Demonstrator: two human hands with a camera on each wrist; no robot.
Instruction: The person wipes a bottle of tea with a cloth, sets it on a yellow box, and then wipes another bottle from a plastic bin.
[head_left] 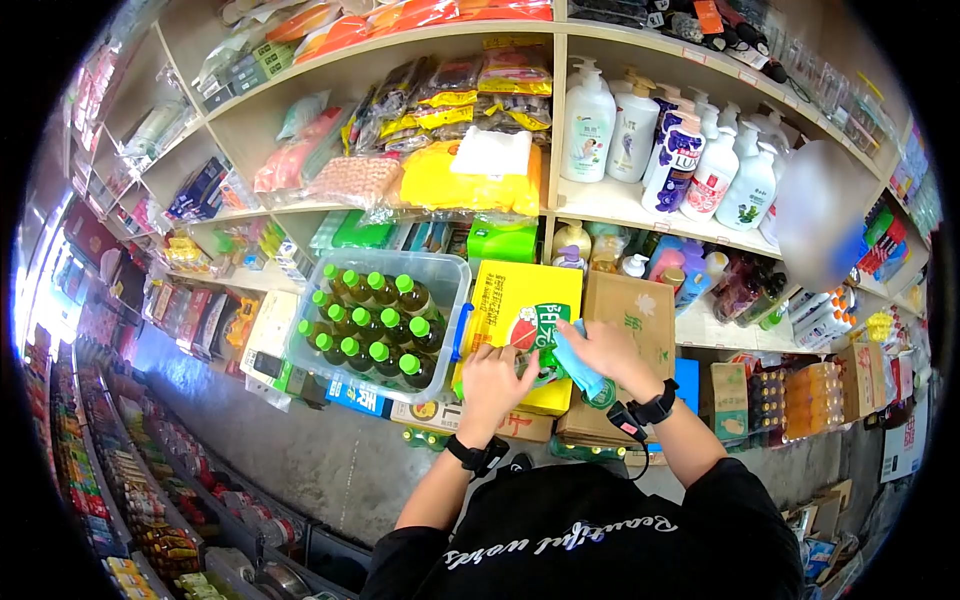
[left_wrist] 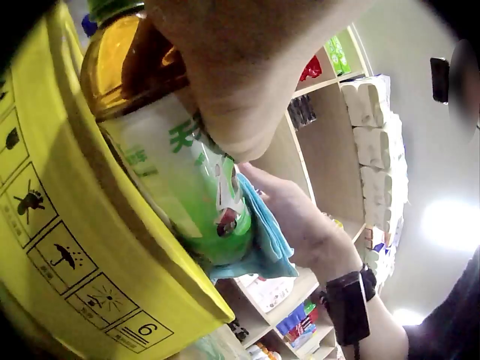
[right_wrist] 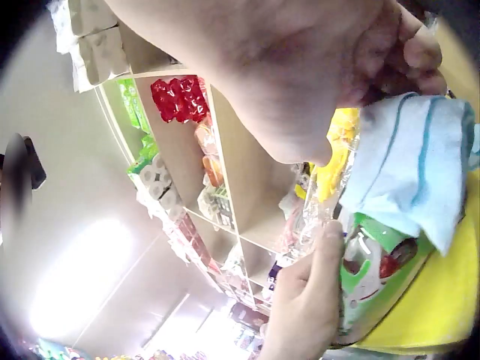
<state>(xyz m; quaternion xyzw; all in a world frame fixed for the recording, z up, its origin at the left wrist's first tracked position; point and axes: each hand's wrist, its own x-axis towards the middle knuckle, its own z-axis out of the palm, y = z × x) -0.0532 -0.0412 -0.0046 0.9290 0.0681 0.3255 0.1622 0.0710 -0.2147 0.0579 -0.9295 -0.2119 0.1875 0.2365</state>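
Note:
A drink bottle [left_wrist: 169, 172] with amber liquid and a green-and-white label lies on its side over a yellow carton [head_left: 525, 300]. My left hand [head_left: 492, 385] grips it toward the capped end; the green cap [left_wrist: 112, 6] shows at the top of the left wrist view. In my right hand [head_left: 608, 350] is a folded light-blue cloth [right_wrist: 409, 161], pinched and held against the bottle's base. The right fingers are partly hidden by the cloth. To the left stands a clear plastic bin [head_left: 455, 290] holding several upright green-capped bottles [head_left: 372, 320].
A brown cardboard box [head_left: 630, 310] sits right of the yellow carton. Behind are wooden shelves [head_left: 640, 205] with pump bottles [head_left: 590, 125] and bagged goods [head_left: 440, 175]. A shelf row of packaged goods [head_left: 150, 480] runs along the left, beside a grey floor [head_left: 330, 470].

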